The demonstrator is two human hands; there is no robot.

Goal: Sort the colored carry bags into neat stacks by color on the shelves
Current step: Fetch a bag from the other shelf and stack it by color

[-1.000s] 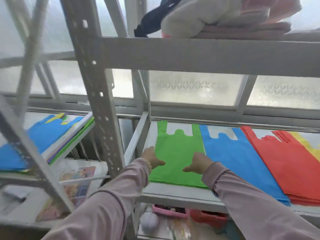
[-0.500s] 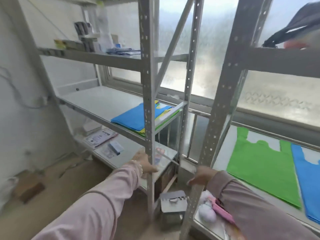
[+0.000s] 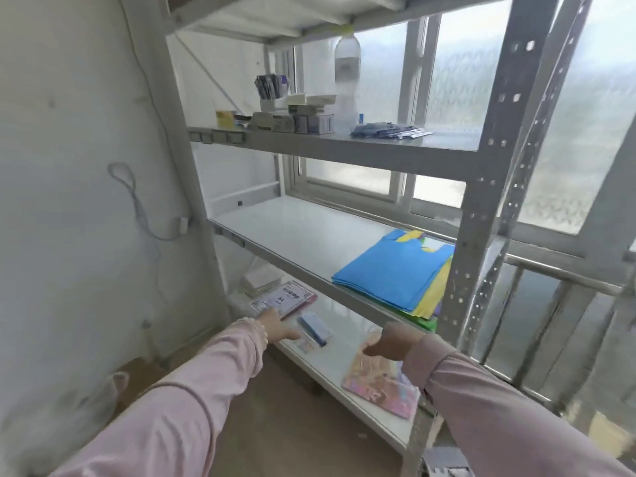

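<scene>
A mixed pile of carry bags (image 3: 395, 273) lies at the right end of the left rack's middle shelf (image 3: 292, 232); a blue bag is on top, with yellow, green and purple edges showing beneath. Both my arms reach forward in pink sleeves. My left hand (image 3: 275, 325) hovers in front of the bottom shelf, fingers extended and holding nothing. My right hand (image 3: 392, 342) is just below the front corner of the pile, fingers loose, also holding nothing. Neither hand touches the bags.
The bottom shelf (image 3: 344, 370) carries a paper pack (image 3: 285, 299), a small blue-white box (image 3: 315, 328) and a pink patterned book (image 3: 382, 383). The upper shelf (image 3: 344, 142) holds small boxes, a pen cup and a clear bottle (image 3: 347, 74). A perforated steel upright (image 3: 481, 208) stands right of the pile.
My view has swung left, from the right rack with the sorted green, blue and red bags to the left rack. Both hands left the green bag and now hover before the left rack.
</scene>
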